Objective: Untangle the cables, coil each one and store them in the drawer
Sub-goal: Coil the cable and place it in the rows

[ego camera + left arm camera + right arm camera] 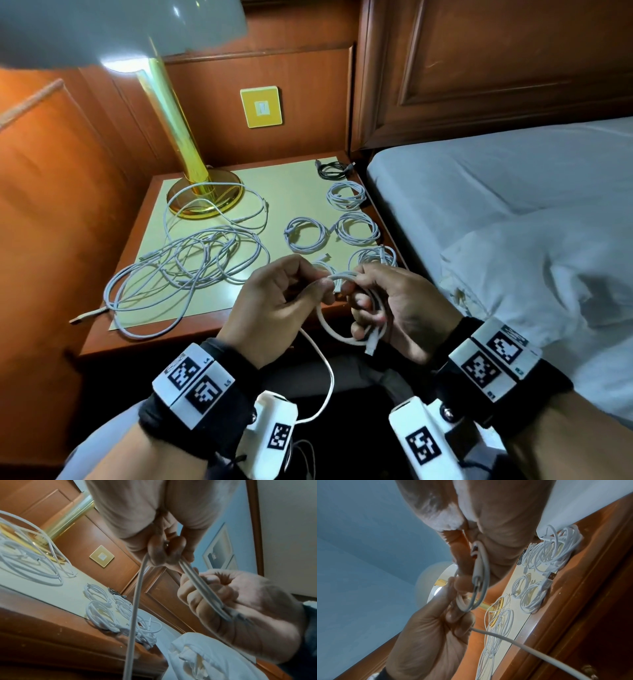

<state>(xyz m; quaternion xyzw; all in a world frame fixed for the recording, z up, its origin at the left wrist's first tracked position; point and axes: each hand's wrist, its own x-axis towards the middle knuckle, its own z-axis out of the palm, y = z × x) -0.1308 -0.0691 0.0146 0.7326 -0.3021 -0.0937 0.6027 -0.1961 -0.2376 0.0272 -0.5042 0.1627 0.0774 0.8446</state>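
A white-sheeted bed [496, 192] is lying along the right side, just beside a reddish wooden nightstand with a pale cream top [291, 192]. A brass-stemmed table lamp with a white shade [191, 137] is standing at the nightstand's far left corner. A loose tangle of thin white cables [185, 270] is sprawling over the left half of the top, some loops crossing the lamp's base. Five neat white cable coils [356, 228] are sitting on the right half, with a small dark cable coil [334, 169] at the far right corner (no drawer is showing). In front of the nightstand, the right hand [404, 308] is gripping a half-wound white cable [337, 334], its fingers curling through the loops, while the left hand [274, 308] is pinching the same cable, whose free end is trailing downward.
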